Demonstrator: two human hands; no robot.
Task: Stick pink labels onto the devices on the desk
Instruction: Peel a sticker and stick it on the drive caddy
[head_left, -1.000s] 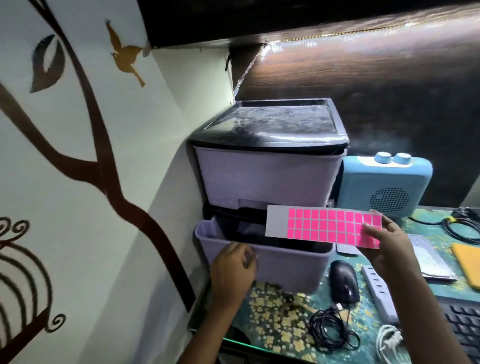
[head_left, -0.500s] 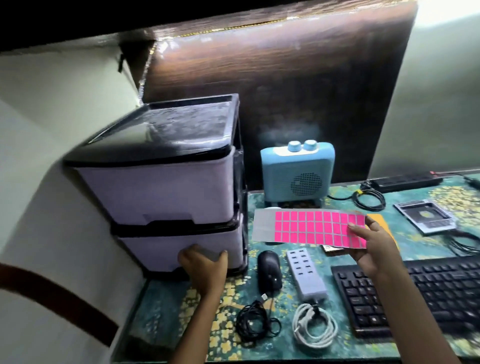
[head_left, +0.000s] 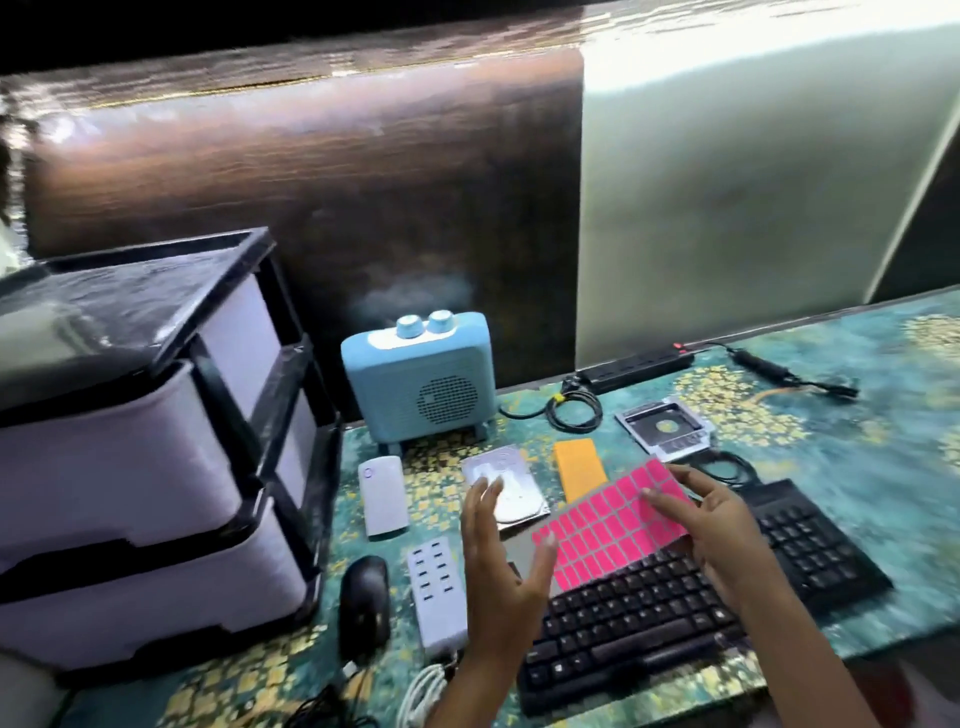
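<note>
Pink label sheet: it is held in the air, tilted, just above the left part of the black keyboard, with its right end higher than its left end. The pink labels sit in rows on a grey backing, and the left end of the backing is bare grey.

The right hand holds the right part of the pink label sheet. Its fingers lie over the top face of the sheet, while the thumb is hidden below, so the exact grip cannot be seen. The left hand is spread, with straight fingers pointing away from the person. Its thumb overlaps the grey end of the sheet, but I cannot tell if it touches it.

Behind the left hand lies a silver hard drive, partly covered by the fingers and by the sheet. An orange flat thing lies just beside it, with its near end hidden by the sheet. To the left lie a white power bank, a white multi-port charger and a black mouse.

A blue box with two knobs stands at the back, and a drawer unit is cut off at the left edge. A metal drive caddy and a black power strip lie farther back on the patterned desk mat. The whole picture is blurred, so small details on the devices are hard to read.
</note>
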